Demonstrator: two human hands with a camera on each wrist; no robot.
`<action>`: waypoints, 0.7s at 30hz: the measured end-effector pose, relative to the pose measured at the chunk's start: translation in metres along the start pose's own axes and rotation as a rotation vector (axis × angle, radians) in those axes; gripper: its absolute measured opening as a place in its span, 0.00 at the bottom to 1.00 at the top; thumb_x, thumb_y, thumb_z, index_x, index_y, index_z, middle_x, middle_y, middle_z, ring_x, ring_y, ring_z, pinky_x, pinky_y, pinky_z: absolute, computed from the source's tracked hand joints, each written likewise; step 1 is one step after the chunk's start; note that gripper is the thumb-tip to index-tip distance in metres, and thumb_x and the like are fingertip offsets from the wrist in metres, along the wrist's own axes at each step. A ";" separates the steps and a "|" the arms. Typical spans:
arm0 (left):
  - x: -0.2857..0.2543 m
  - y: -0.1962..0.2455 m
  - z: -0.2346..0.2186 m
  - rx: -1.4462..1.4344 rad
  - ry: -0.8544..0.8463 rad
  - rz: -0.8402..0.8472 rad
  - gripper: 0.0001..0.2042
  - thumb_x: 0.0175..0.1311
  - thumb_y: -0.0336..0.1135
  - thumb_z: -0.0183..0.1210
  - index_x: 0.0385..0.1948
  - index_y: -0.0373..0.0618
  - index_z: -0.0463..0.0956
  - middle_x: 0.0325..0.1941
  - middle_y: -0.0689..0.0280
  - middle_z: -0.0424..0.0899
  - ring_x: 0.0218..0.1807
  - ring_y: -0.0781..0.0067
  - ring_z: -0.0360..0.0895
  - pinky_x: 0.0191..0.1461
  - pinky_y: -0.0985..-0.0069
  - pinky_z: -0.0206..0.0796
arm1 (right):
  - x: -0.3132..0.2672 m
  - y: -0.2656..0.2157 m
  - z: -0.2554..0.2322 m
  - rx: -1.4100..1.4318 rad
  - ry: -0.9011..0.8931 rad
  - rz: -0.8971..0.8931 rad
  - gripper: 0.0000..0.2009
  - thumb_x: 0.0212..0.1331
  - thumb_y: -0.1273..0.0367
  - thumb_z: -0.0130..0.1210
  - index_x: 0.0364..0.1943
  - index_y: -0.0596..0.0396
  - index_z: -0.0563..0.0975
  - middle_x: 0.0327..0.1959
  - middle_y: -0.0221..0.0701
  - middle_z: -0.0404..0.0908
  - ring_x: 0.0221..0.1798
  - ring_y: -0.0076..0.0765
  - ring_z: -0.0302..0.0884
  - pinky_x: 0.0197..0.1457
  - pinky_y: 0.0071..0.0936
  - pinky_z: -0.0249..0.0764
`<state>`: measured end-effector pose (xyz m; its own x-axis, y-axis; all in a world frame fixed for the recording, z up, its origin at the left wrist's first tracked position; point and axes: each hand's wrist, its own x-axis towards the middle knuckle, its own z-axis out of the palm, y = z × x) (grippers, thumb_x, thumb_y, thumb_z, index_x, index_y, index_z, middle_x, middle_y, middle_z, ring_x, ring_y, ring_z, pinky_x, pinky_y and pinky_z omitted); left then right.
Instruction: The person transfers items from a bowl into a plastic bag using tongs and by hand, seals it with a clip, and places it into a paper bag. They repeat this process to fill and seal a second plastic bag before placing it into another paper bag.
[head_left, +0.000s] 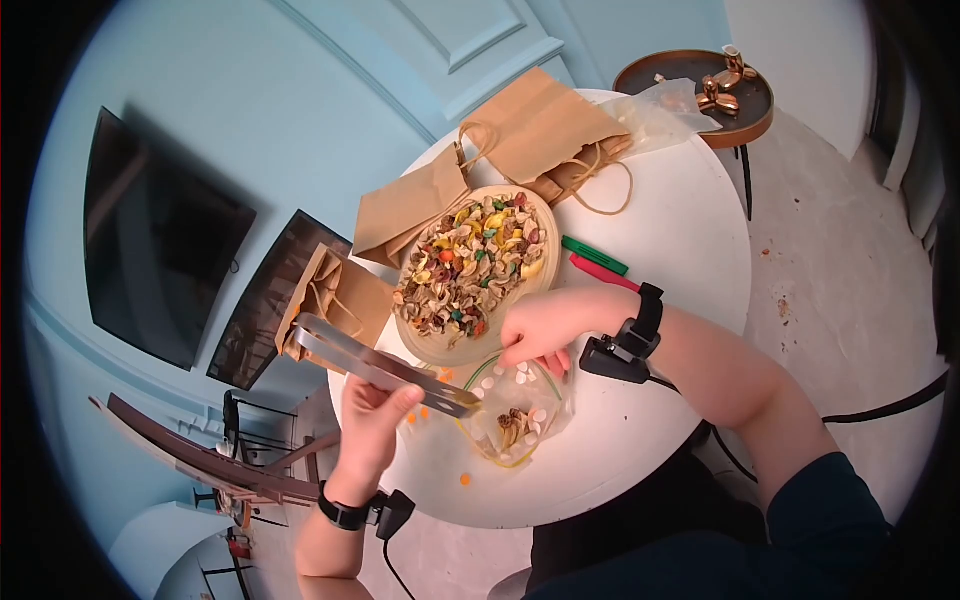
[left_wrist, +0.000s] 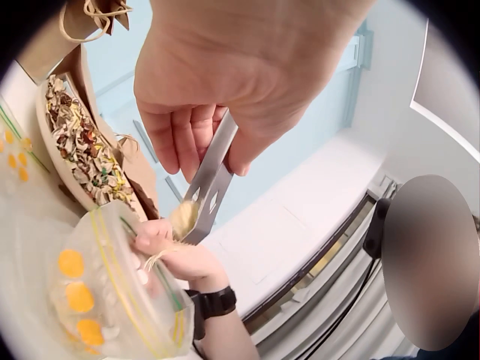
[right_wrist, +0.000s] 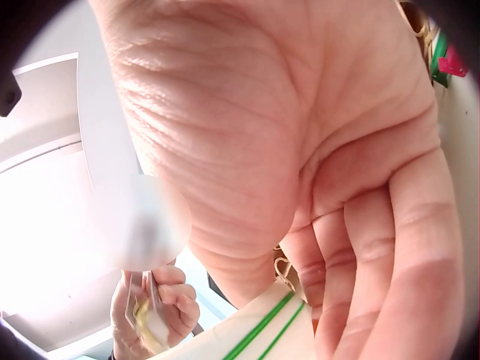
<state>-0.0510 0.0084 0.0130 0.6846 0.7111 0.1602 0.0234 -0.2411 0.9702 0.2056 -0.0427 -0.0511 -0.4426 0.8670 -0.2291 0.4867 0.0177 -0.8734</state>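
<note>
My left hand (head_left: 370, 425) grips metal tongs (head_left: 350, 357), their tips at the mouth of a clear zip bag (head_left: 540, 447). In the left wrist view a pale yellowish piece (left_wrist: 183, 219) sits between the blades of the tongs. My right hand (head_left: 550, 322) pinches the bag's rim, near its green zip strip (right_wrist: 259, 330). Inside the bag lie brownish dried pieces (head_left: 516, 427), and its plastic bears white and orange dots. Just beyond, a round tray (head_left: 447, 349) is heaped with mixed dried petals and pods (head_left: 470, 265).
Brown paper bags (head_left: 540, 125) stand behind the tray. Green (head_left: 595, 255) and pink (head_left: 608, 272) clips lie right of it on the white round table (head_left: 690, 220). A dark side table (head_left: 690, 70) with shiny ornaments stands at the far right.
</note>
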 end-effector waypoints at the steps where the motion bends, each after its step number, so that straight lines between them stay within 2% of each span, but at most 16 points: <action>1: -0.004 -0.006 -0.001 0.019 -0.022 0.001 0.15 0.53 0.23 0.65 0.39 0.42 0.68 0.36 0.63 0.81 0.43 0.71 0.79 0.49 0.76 0.69 | 0.001 0.001 0.000 0.000 -0.002 0.002 0.20 0.65 0.59 0.47 0.23 0.64 0.74 0.17 0.37 0.80 0.18 0.30 0.80 0.22 0.24 0.76; 2: -0.006 -0.008 0.002 0.004 -0.020 -0.049 0.18 0.52 0.22 0.66 0.40 0.42 0.66 0.37 0.61 0.80 0.45 0.70 0.79 0.50 0.77 0.70 | 0.002 0.002 0.000 0.001 -0.002 0.005 0.20 0.65 0.59 0.47 0.23 0.64 0.74 0.17 0.37 0.80 0.18 0.30 0.80 0.22 0.23 0.76; 6: -0.001 -0.004 0.006 0.050 -0.036 -0.071 0.19 0.52 0.22 0.65 0.42 0.41 0.64 0.40 0.60 0.80 0.46 0.70 0.78 0.52 0.74 0.69 | 0.001 0.002 0.000 0.017 -0.004 0.002 0.20 0.65 0.59 0.47 0.24 0.65 0.74 0.18 0.37 0.80 0.18 0.29 0.79 0.21 0.23 0.76; 9: 0.010 -0.005 -0.004 0.082 -0.017 0.056 0.22 0.54 0.26 0.64 0.49 0.39 0.63 0.44 0.58 0.79 0.49 0.69 0.77 0.57 0.71 0.67 | 0.000 0.002 0.000 0.011 -0.004 -0.001 0.20 0.65 0.60 0.47 0.25 0.65 0.74 0.17 0.37 0.80 0.18 0.29 0.79 0.21 0.23 0.76; 12: 0.015 0.002 -0.005 -0.045 -0.013 0.083 0.20 0.57 0.28 0.62 0.50 0.40 0.64 0.45 0.61 0.79 0.49 0.70 0.77 0.56 0.70 0.68 | -0.008 -0.010 -0.003 0.005 0.011 0.000 0.20 0.65 0.58 0.48 0.25 0.64 0.75 0.16 0.34 0.78 0.17 0.29 0.78 0.22 0.24 0.75; 14: 0.012 0.009 0.004 -0.311 0.048 0.016 0.14 0.60 0.30 0.60 0.46 0.43 0.68 0.44 0.64 0.79 0.48 0.71 0.77 0.56 0.70 0.68 | -0.020 -0.025 -0.010 0.004 0.243 -0.079 0.19 0.64 0.56 0.49 0.35 0.62 0.75 0.24 0.33 0.80 0.23 0.27 0.79 0.28 0.23 0.76; 15: 0.012 0.008 0.005 -0.310 0.051 0.020 0.14 0.60 0.30 0.60 0.46 0.43 0.68 0.44 0.64 0.79 0.48 0.71 0.77 0.56 0.70 0.68 | -0.018 -0.026 -0.010 0.000 0.242 -0.082 0.19 0.64 0.56 0.49 0.35 0.62 0.75 0.24 0.33 0.80 0.23 0.27 0.79 0.28 0.23 0.76; 17: 0.010 0.002 0.005 -0.391 0.033 0.003 0.11 0.61 0.30 0.59 0.43 0.44 0.71 0.43 0.66 0.79 0.48 0.71 0.77 0.56 0.71 0.67 | -0.013 -0.026 -0.004 0.403 0.363 -0.457 0.22 0.63 0.54 0.51 0.48 0.59 0.71 0.37 0.34 0.78 0.32 0.24 0.79 0.36 0.23 0.75; 18: 0.010 -0.004 0.004 -0.371 0.068 0.010 0.09 0.61 0.30 0.59 0.42 0.45 0.72 0.41 0.66 0.80 0.48 0.73 0.76 0.56 0.72 0.66 | -0.003 -0.022 0.000 0.418 0.246 -0.510 0.24 0.62 0.57 0.55 0.56 0.57 0.65 0.45 0.34 0.74 0.38 0.23 0.77 0.39 0.23 0.74; 19: 0.009 -0.005 0.005 -0.370 0.069 0.012 0.09 0.61 0.30 0.59 0.42 0.45 0.72 0.41 0.66 0.80 0.48 0.73 0.76 0.56 0.72 0.66 | 0.000 -0.021 0.006 0.416 0.246 -0.511 0.24 0.62 0.57 0.55 0.56 0.57 0.65 0.45 0.34 0.74 0.38 0.23 0.77 0.39 0.23 0.74; 21: 0.009 -0.004 0.011 -0.260 -0.011 -0.013 0.10 0.61 0.30 0.59 0.43 0.45 0.71 0.41 0.67 0.79 0.47 0.74 0.76 0.57 0.72 0.65 | 0.002 -0.024 0.015 0.359 0.128 -0.548 0.23 0.61 0.62 0.57 0.56 0.58 0.65 0.43 0.33 0.73 0.36 0.22 0.77 0.38 0.21 0.74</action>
<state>-0.0372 0.0083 0.0084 0.6934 0.7054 0.1470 -0.1551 -0.0531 0.9865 0.1817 -0.0493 -0.0375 -0.4512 0.8322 0.3224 -0.0738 0.3252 -0.9428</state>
